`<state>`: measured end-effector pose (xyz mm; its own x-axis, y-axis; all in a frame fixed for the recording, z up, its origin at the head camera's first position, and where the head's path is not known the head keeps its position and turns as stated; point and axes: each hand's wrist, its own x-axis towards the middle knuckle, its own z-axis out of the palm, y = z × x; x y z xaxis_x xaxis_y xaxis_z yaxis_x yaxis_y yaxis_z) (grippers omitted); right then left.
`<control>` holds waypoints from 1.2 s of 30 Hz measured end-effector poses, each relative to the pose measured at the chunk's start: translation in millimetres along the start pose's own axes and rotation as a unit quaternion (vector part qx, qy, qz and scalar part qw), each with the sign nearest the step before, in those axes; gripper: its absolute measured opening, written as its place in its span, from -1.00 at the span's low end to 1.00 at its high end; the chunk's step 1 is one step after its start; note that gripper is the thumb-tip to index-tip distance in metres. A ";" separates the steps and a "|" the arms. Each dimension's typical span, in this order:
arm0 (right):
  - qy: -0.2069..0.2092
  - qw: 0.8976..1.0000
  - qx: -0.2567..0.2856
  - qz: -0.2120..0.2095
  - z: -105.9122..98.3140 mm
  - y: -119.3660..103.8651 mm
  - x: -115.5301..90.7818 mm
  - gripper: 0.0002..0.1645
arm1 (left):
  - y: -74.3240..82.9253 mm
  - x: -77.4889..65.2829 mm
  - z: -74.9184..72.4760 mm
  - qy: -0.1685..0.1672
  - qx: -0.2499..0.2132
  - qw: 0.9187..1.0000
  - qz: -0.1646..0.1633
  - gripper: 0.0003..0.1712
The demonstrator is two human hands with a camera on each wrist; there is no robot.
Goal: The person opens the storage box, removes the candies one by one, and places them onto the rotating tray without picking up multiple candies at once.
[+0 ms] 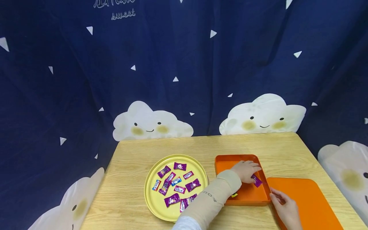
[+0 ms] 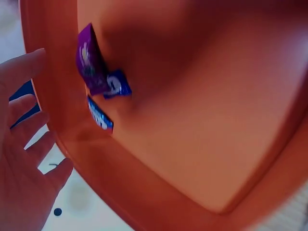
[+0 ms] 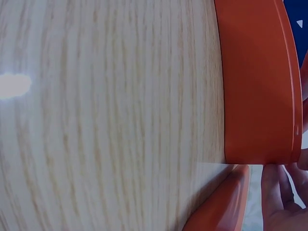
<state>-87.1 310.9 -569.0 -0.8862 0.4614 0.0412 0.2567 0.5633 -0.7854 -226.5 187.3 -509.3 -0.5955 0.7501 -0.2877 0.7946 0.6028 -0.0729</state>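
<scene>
My left hand (image 1: pixel 246 171) reaches over an orange box (image 1: pixel 250 203), its fingers spread and relaxed in the left wrist view. By the box's right wall, below those fingers, lies a purple-wrapped candy (image 1: pixel 256 180). Two smaller blue-wrapped candies, one dark blue (image 2: pixel 117 84) and one lighter blue (image 2: pixel 100 117), lie beside it in the left wrist view. A yellow wrapper (image 1: pixel 234 195) shows partly past the left forearm. At the box's front right corner, my right hand (image 1: pixel 284 209) grips the edge with thumb and fingers.
Left of the box stands a round yellow tray (image 1: pixel 153 204) with several purple, pink and blue wrapped candies, partly covered by my left sleeve. An orange lid (image 1: pixel 310 204) lies at the right on the wooden table (image 1: pixel 115 191). A dark blue curtain (image 1: pixel 161 48) hangs behind.
</scene>
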 end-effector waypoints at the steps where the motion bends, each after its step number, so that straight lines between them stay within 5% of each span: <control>1: 0.001 1.000 0.000 -0.004 -0.4 -0.3 -0.1 -0.62 | 3.4 1.9 1.0 -0.002 0.009 1.000 0.000 -0.33; 13: -0.002 1.000 -0.002 0.014 -1.9 -2.7 -0.6 -0.62 | 22.7 7.8 13.3 0.008 0.052 0.999 0.007 -0.52; 26: -0.021 0.999 0.001 0.038 -2.4 -0.7 1.4 -0.59 | 29.9 13.8 23.6 -0.030 -0.005 1.000 0.007 -0.61; 36: -0.018 0.999 -0.002 0.030 -3.3 -2.8 0.1 -0.61 | 34.8 10.2 26.9 0.003 -0.015 1.000 -0.006 -0.70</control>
<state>-86.7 311.6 -564.8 -0.8824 0.4696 -0.0281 0.3115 0.5384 -0.7830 -201.7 208.6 -540.4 -0.6055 0.7441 -0.2821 0.7836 0.6193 -0.0485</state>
